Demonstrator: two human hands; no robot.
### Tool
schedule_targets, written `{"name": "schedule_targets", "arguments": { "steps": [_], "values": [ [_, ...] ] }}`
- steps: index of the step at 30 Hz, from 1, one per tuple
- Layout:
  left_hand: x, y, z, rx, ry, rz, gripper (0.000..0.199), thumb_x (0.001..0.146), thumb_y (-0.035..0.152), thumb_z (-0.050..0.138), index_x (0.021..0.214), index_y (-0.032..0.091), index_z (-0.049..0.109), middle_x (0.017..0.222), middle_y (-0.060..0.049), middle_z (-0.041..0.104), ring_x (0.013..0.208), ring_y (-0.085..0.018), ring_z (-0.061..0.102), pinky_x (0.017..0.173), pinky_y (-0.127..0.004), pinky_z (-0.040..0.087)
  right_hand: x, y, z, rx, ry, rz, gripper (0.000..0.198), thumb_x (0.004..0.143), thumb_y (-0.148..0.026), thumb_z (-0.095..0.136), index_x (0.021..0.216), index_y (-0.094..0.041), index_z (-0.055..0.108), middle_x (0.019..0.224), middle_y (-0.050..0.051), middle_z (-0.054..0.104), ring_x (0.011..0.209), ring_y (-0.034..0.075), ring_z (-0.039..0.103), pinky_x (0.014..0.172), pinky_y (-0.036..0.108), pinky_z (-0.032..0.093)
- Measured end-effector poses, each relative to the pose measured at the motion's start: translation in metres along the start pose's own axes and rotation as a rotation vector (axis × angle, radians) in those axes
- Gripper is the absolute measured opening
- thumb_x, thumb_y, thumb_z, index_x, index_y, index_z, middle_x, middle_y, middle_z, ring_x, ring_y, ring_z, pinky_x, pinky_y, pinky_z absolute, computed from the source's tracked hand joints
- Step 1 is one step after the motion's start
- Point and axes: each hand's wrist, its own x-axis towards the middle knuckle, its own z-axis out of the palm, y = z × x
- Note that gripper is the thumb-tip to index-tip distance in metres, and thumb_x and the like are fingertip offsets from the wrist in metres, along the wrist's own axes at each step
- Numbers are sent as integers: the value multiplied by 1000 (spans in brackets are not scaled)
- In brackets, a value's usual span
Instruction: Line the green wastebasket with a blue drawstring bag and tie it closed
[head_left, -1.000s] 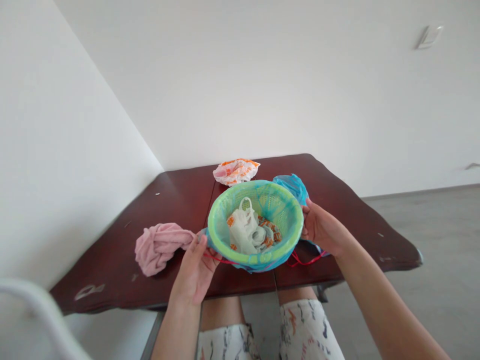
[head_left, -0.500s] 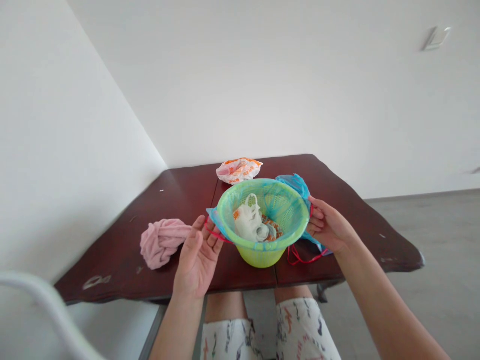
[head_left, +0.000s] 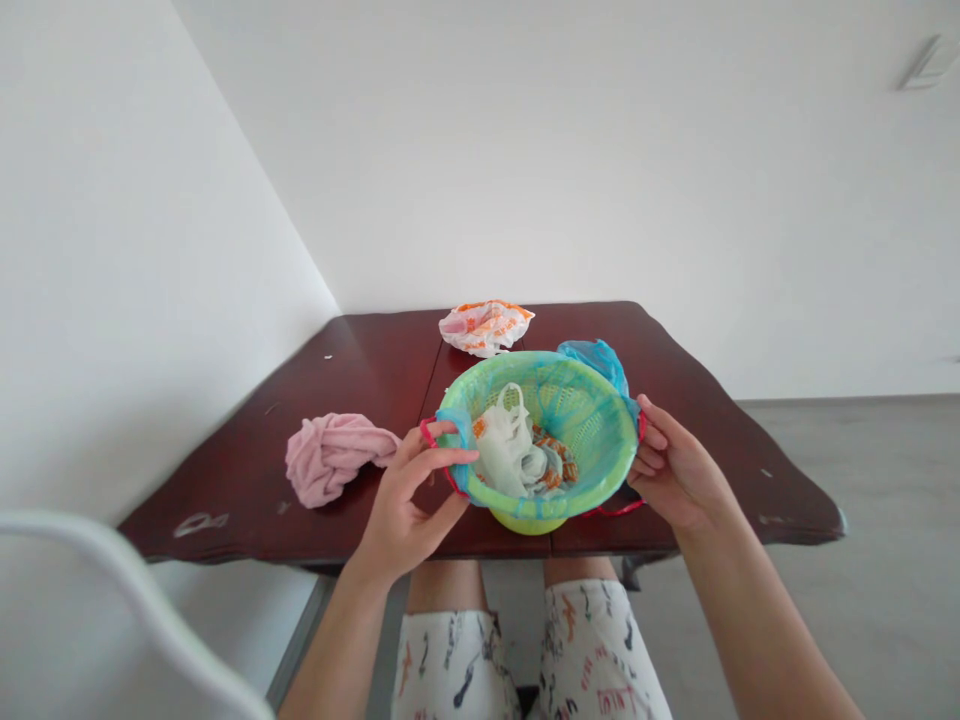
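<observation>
Basket (head_left: 526, 523) sits between both hands, round, with no long axis, neither hand clearly nearer. The left hand's (head_left: 409, 505) fingers part around the blue bag (head_left: 559, 410) at the rim, firmness unclear; the right hand's (head_left: 679, 470) pinch its opposite edge.

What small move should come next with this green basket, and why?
Probably ease the blue liner gently up at the left: the left hand holds it there beside a red drawstring, the right hand is at the opposite rim, and the liner covers the front rim of the green basket.
</observation>
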Motion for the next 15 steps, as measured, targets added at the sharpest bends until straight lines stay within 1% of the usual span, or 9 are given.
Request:
{"name": "schedule_targets", "arguments": {
  "steps": [2, 3, 5, 6, 8, 10, 11, 13, 15],
  "values": [
    [1, 2, -7, 40, -56, 40, 36, 102, 31, 94, 138, 36, 92, 156, -14, 76, 143, -39, 73, 122, -57, 62, -8, 7, 3, -31, 50, -72, 62, 93, -56, 106, 68, -25, 58, 58, -7, 39, 50, 9, 28, 42, 22, 36],
    [0, 1, -9, 43, -69, 48, 36, 102, 32, 94, 138, 36, 92, 157, -15, 75, 144, -39, 72, 124, -58, 62, -12, 12, 4, -45, 81, -137, 54, 93, -56, 104, 74, -25, 65, 62, -5, 46, 53, 10, 33, 43, 22, 37],
    [-5, -4, -12, 21, -63, 50, 31, 104, 33, 93, 135, 35, 93, 159, -15, 73, 145, -39, 72, 124, -57, 61, -22, 26, 7, -92, 152, -291, 32, 95, -51, 101, 96, -27, 80, 79, -2, 61, 59, 11, 45, 46, 22, 40],
    [-8, -7, -12, 0, -49, 46, 29, 105, 33, 93, 133, 36, 93, 160, -15, 71, 144, -37, 72, 123, -56, 62, -26, 33, 8, -138, 185, -372, 28, 96, -48, 100, 110, -31, 83, 89, -2, 66, 62, 12, 49, 48, 22, 42],
    [-13, -12, -11, -44, -15, 38, 26, 107, 30, 92, 132, 38, 94, 164, -13, 69, 141, -34, 73, 120, -52, 62, -34, 49, 7, -276, 232, -539, 36, 101, -41, 96, 134, -40, 81, 106, -1, 69, 68, 13, 57, 54, 23, 48],
    [-14, -14, -8, -78, 21, 35, 25, 108, 29, 92, 130, 40, 96, 163, -12, 69, 137, -32, 74, 115, -48, 63, -39, 62, 3, -439, 248, -695, 49, 106, -37, 92, 150, -48, 74, 120, 1, 71, 81, 17, 69, 64, 28, 58],
    [-14, -14, -6, -92, 40, 40, 23, 108, 29, 93, 128, 41, 96, 160, -11, 71, 133, -30, 75, 111, -45, 64, -41, 66, -1, -525, 244, -756, 50, 108, -37, 89, 154, -48, 72, 125, 4, 72, 91, 21, 74, 71, 32, 63],
    [-11, -11, -2, -110, 76, 59, 17, 108, 31, 95, 121, 41, 98, 143, -10, 74, 119, -26, 74, 100, -40, 63, -43, 71, -11, -702, 225, -827, 41, 113, -38, 84, 152, -44, 78, 131, 9, 74, 108, 28, 77, 84, 41, 68],
    [-8, -9, 0, -111, 112, 85, 12, 106, 34, 98, 116, 42, 100, 120, -7, 71, 104, -22, 70, 89, -36, 60, -44, 72, -20, -830, 199, -866, 29, 115, -37, 80, 143, -41, 86, 130, 12, 77, 112, 31, 77, 90, 46, 69]
  ]
}}
